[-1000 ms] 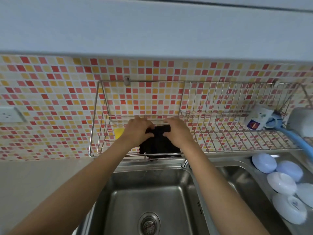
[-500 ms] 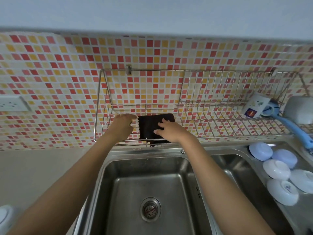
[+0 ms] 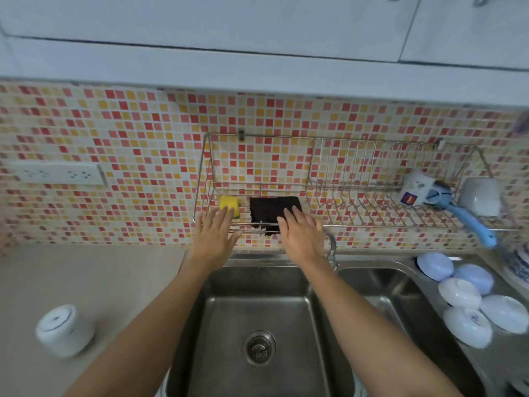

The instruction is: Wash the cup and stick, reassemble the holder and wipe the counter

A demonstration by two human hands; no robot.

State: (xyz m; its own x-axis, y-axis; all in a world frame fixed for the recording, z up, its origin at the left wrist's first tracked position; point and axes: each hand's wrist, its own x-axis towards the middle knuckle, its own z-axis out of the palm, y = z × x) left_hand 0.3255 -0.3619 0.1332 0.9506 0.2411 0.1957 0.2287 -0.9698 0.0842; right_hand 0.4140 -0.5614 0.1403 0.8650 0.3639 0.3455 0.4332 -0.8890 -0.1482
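Note:
A dark cloth [image 3: 269, 211] lies folded on the wire wall rack [image 3: 372, 222] above the sink, one corner hanging below the rack's front rail. My right hand [image 3: 300, 234] is open, its fingertips resting on the cloth's right edge. My left hand [image 3: 215, 236] is open and flat at the rack's front rail, fingertips just below a yellow sponge [image 3: 230, 204]. A white cup [image 3: 65, 330] stands on the beige counter [image 3: 86, 282] at the lower left. No stick shows clearly.
A steel double sink [image 3: 257, 310] lies below my arms, its tap [image 3: 331, 247] by my right wrist. On the rack's right end rest a printed mug [image 3: 415, 188], a blue-handled brush [image 3: 472, 222] and a pale cup [image 3: 481, 196]. Several upturned bowls [image 3: 463, 293] sit at right. A wall socket [image 3: 57, 174] is left.
Both hands have let go of the dark cloth and opened flat, drawing back toward me. The cloth now lies spread on the rack and the yellow sponge is uncovered. The camera has tilted.

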